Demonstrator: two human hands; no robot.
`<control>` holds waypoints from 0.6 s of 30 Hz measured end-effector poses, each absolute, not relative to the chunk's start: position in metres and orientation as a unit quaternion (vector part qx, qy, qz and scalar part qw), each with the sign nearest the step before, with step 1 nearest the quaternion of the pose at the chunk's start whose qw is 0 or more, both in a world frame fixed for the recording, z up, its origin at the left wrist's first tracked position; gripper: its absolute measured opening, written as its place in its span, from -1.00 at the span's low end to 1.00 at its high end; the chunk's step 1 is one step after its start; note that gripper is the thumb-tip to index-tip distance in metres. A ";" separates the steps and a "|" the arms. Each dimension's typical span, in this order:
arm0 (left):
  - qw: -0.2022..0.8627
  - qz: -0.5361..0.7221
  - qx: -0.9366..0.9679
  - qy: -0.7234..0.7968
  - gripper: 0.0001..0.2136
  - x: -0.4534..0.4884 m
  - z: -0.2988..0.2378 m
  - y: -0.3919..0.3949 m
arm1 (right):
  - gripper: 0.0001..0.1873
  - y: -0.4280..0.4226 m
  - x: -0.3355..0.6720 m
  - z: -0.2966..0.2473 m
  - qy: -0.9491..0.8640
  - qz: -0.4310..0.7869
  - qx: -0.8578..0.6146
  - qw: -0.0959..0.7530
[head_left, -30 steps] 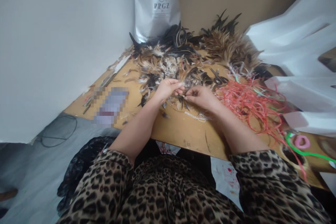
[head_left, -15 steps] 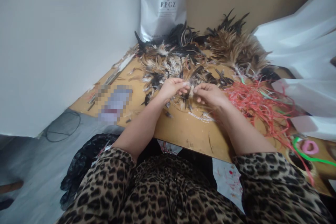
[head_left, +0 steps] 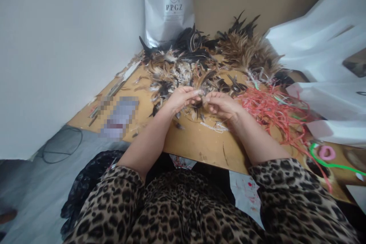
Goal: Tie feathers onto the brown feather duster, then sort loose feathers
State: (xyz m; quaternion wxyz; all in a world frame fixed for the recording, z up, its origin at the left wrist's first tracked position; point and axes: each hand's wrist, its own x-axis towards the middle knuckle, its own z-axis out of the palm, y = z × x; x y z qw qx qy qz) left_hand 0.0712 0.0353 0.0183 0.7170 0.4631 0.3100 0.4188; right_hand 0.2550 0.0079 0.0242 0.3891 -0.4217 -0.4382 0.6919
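Observation:
Over the front of the table my left hand is closed in a pinch on a brown feather, whose tip points up and right. My right hand is also closed, thumb against forefinger, at the pale downy lower end of the feather. Both sets of fingertips nearly meet. Just behind them spreads a loose pile of brown, white and black feathers. Black-handled scissors lie right of the pile, beyond my right hand.
A bundle of brown feathers lies at the back right. Red plastic strips tangle right of my right arm, near a pink ring. A silver bag stands behind. Thin sticks and a blurred-out flat object lie left.
The view has shifted slightly, so the scene sits further left. My right hand's fingers have closed in toward my left fingertips, onto the feather's downy end.

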 end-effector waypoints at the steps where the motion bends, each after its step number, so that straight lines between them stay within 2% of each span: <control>1: 0.719 0.414 0.462 0.312 -0.85 0.072 0.018 0.035 | -0.70 0.008 0.255 0.024 -0.443 0.692 -0.418 0.388; 12: 0.709 0.421 0.455 0.338 -0.89 0.078 0.016 0.034 | -0.72 0.001 0.240 0.032 -0.471 0.613 -0.467 0.428; 18: 0.724 0.498 0.354 0.321 -0.95 0.077 0.014 0.041 | -0.58 0.000 0.234 0.026 -0.519 0.525 -0.467 0.487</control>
